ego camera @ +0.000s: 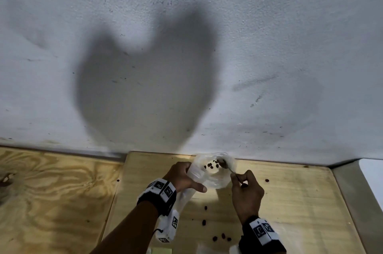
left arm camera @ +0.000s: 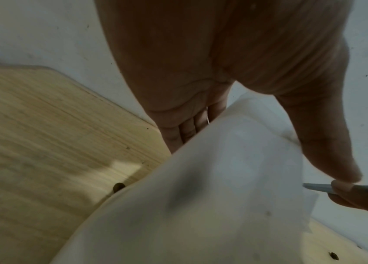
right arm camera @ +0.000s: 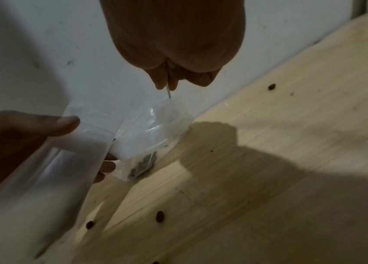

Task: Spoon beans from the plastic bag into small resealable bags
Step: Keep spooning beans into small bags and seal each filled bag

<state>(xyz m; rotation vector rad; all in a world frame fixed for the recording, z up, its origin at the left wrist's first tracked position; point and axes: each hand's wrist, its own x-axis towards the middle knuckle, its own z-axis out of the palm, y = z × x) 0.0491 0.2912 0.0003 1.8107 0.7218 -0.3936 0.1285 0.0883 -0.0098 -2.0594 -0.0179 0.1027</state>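
Head view shows the left hand (ego camera: 182, 177) gripping the clear plastic bag (ego camera: 215, 170) by its side, fingers curled round the film and thumb stretched along it, holding the mouth open at the back of the wooden desk (ego camera: 290, 202), close to the white wall (ego camera: 207, 46). The right hand (ego camera: 246, 191) pinches the handle of a metal spoon (ego camera: 227, 167), whose bowl sits inside the bag among a few dark beans (ego camera: 211, 165). Loose beans (ego camera: 221, 237) lie scattered on the desk near both wrists.
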